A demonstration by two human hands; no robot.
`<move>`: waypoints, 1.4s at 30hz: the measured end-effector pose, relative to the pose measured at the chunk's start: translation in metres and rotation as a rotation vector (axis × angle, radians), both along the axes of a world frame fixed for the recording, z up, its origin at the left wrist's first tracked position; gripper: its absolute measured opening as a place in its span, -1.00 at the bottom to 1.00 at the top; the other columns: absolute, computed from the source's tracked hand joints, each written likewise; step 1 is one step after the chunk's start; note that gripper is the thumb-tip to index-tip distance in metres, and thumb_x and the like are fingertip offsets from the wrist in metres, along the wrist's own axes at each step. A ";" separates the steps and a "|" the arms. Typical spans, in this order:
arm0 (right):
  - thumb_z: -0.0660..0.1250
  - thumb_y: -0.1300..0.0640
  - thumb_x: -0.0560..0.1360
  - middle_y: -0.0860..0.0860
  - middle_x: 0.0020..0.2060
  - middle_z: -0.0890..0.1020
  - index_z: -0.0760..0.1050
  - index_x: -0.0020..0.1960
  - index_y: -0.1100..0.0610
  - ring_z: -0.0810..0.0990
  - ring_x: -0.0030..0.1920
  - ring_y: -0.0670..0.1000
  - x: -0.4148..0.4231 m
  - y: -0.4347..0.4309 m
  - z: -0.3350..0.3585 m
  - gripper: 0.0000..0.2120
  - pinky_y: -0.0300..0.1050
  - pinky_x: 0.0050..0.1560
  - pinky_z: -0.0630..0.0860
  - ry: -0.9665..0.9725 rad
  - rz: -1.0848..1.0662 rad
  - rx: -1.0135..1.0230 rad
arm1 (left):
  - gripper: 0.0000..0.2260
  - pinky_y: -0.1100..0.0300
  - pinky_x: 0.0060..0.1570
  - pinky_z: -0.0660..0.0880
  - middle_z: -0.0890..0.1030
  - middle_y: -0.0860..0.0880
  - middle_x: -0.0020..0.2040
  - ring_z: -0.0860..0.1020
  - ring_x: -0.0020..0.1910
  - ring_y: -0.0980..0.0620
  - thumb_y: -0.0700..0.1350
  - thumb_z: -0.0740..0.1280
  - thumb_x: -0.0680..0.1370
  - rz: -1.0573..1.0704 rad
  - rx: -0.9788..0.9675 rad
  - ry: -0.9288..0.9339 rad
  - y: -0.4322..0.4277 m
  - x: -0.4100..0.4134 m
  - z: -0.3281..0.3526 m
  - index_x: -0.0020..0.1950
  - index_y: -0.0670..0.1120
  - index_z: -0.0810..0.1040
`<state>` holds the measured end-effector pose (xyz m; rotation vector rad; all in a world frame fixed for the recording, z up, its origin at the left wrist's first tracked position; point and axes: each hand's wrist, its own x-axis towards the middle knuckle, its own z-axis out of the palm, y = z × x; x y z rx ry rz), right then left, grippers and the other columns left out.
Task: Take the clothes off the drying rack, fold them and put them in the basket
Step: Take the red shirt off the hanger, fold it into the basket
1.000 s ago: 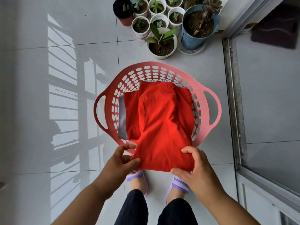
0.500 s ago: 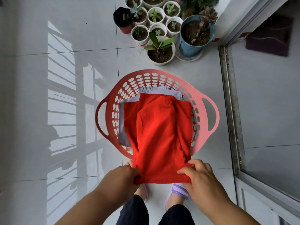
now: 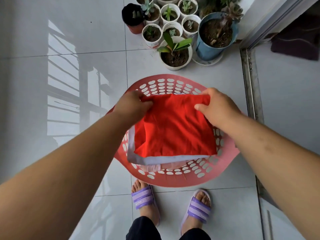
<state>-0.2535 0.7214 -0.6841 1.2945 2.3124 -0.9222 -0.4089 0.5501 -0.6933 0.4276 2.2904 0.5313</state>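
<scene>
Now two hands are holding a folded red top (image 3: 173,129) over a pink basket (image 3: 226,163).

Seen from above, the left hand (image 3: 133,104) is pinching the top's far left corner and the right hand (image 3: 218,108) is pinching its far right corner, fingers curling round the edge. That held edge is stretching sideways between them at the basket's far side. The rest of the soft, creased cloth is sloping back toward the person and lying on a pale grey garment (image 3: 173,159) already inside. Neither hand is sitting nearer. The basket is round plastic pierced with oval holes, standing on glossy tiles. The next move is probably lowering the far edge and letting go.
</scene>
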 end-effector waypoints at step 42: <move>0.25 0.02 0.57 0.03 0.10 0.62 0.61 0.12 -0.03 0.54 0.14 0.11 0.031 -0.066 0.139 -0.80 -0.09 0.14 0.51 -0.135 0.202 -0.112 | -0.66 -0.02 0.29 0.45 0.56 -0.06 0.30 0.51 0.26 -0.13 0.00 0.24 0.62 -0.560 -0.287 0.211 -0.063 0.030 0.141 0.37 -0.04 0.48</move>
